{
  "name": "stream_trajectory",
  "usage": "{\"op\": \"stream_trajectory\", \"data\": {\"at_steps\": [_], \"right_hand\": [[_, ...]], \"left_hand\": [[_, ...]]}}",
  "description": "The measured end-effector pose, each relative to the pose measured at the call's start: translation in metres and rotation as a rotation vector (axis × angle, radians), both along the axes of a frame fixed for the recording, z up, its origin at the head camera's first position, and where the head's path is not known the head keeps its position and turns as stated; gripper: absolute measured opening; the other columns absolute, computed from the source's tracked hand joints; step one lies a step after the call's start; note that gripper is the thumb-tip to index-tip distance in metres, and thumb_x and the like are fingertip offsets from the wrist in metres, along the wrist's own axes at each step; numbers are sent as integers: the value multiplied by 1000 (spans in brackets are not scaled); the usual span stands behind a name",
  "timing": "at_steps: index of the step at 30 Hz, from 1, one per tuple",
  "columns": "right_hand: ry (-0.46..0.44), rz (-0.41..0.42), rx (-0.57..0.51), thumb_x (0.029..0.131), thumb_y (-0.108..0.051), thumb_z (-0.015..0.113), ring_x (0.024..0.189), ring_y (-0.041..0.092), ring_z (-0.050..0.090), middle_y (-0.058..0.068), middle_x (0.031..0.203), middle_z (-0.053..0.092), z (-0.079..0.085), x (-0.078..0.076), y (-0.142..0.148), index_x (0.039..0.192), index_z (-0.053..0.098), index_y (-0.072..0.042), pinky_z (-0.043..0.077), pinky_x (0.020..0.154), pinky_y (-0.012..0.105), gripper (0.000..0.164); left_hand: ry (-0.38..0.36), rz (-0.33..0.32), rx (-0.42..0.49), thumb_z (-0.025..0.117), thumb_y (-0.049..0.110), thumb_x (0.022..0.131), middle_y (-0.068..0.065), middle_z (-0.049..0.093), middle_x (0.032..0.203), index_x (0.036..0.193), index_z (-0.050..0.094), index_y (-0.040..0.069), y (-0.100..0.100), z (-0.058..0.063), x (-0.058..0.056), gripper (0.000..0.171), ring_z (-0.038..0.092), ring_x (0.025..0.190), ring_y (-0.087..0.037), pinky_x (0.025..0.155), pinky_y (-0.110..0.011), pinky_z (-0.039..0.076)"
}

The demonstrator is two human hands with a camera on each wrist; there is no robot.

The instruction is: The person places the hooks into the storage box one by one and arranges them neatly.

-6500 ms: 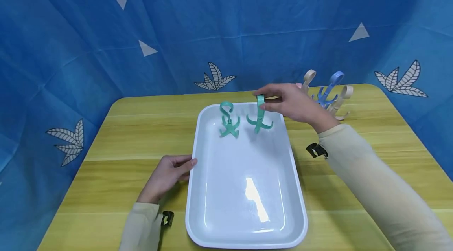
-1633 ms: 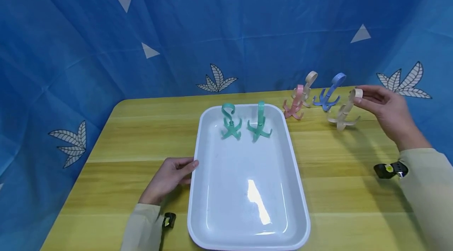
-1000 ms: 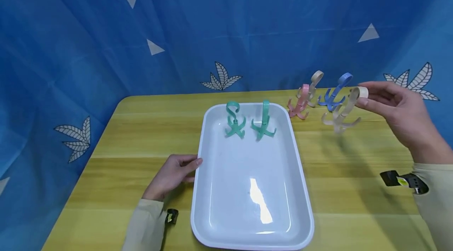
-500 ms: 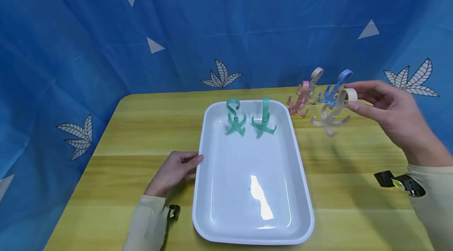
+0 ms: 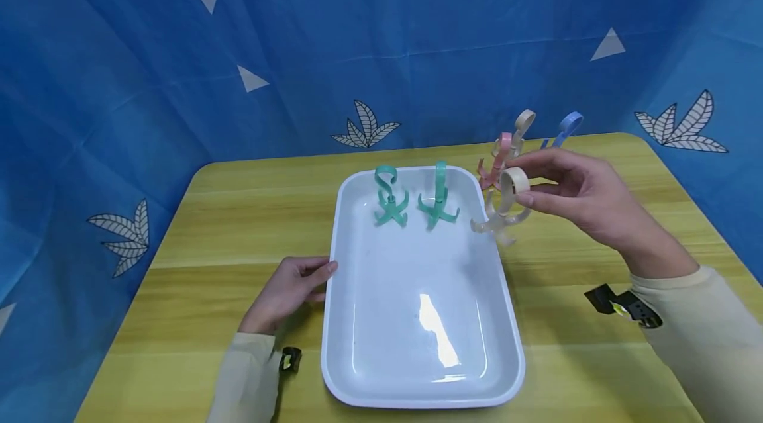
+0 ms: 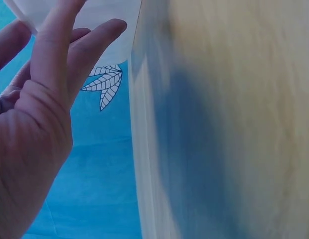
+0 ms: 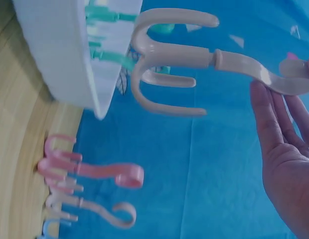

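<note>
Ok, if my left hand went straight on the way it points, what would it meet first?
The white tray, at once, it seems: your left hand is right at its left edge.

Head view moderately bright; hard glare (image 5: 438,333) at five o'clock in the glossy tray (image 5: 405,277), soft shadow (image 5: 572,324) on the table (image 5: 238,211) toward four o'clock of frame. Left wrist view hazy, wood grain smeared at three o'clock. Right wrist view cool-toned, pale hook (image 7: 179,54) glinting at two o'clock.
</note>
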State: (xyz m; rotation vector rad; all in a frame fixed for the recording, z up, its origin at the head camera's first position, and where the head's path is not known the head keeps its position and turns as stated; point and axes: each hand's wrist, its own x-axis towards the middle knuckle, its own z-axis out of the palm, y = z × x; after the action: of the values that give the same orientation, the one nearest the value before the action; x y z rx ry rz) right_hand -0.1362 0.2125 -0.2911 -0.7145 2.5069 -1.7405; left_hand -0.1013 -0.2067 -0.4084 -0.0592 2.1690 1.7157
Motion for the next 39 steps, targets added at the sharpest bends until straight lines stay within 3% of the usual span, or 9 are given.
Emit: {"op": "stream_trajectory", "data": {"at_steps": [9,22,33,39], "right_hand": [[-42,174,-91,89,10,67,103,24,66,13,120,63,-2,-5,-22,126,62,2,58,82,32,38],[-124,381,-67,88,2,72,105,31,66,13,119,65,-10,-23,-63,124,63,0,55,91,38,37],[-239,463,-17,91,-2,70,114,26,61,11,122,62,-26,-39,-89,127,62,-1,53,94,37,37],[-242,499,26,92,-5,69,117,23,59,8,122,63,-35,-50,-101,126,63,-3,53,94,36,34]], "left_hand": [[3,-7,-13,65,31,97,-17,64,124,127,63,-4,1,0,-1,47,65,106,-26,83,-36,58],[-18,20,-23,66,31,96,-18,61,128,128,61,-6,1,-1,0,49,62,111,-26,84,-36,58],[-2,-24,-1,65,32,97,-18,63,124,128,61,-6,-2,-1,-3,49,65,106,-27,83,-37,58],[-16,-29,5,65,34,97,-18,63,125,129,60,-7,-3,0,-2,52,63,109,-28,85,-37,57]]}}
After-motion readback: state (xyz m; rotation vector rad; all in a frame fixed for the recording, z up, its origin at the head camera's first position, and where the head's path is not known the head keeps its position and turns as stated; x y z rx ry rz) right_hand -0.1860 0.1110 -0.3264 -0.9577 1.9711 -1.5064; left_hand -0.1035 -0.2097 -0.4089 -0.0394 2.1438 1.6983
